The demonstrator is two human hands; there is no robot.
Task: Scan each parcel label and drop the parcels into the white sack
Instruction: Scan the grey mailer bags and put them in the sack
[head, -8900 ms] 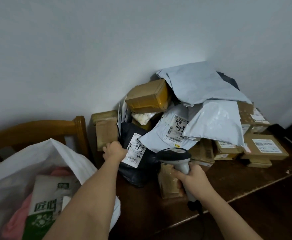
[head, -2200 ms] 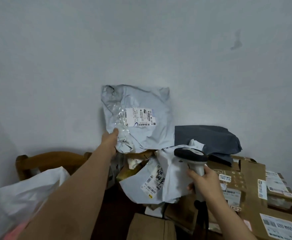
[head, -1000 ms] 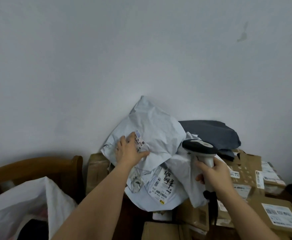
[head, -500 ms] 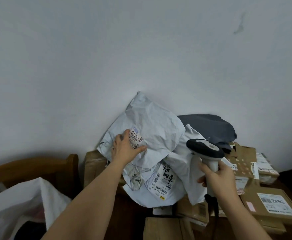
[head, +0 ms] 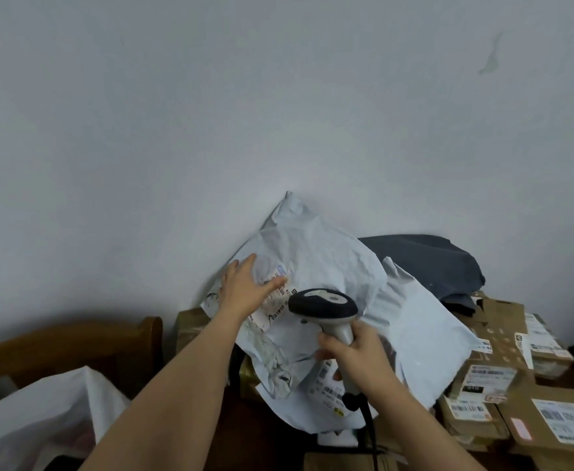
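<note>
Head view: left hand (head: 245, 290) flat on mailer label (head: 273, 302); right hand (head: 357, 355) grips upright scanner (head: 326, 311), head pointing left.

Dim, soft, bowed edges, murky corners

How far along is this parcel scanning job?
Early on, it seems. The white sack at lower left already holds something. Now the left hand presses flat on a grey mailer beside its label while the right hand aims the scanner. Many cardboard boxes remain.
</note>
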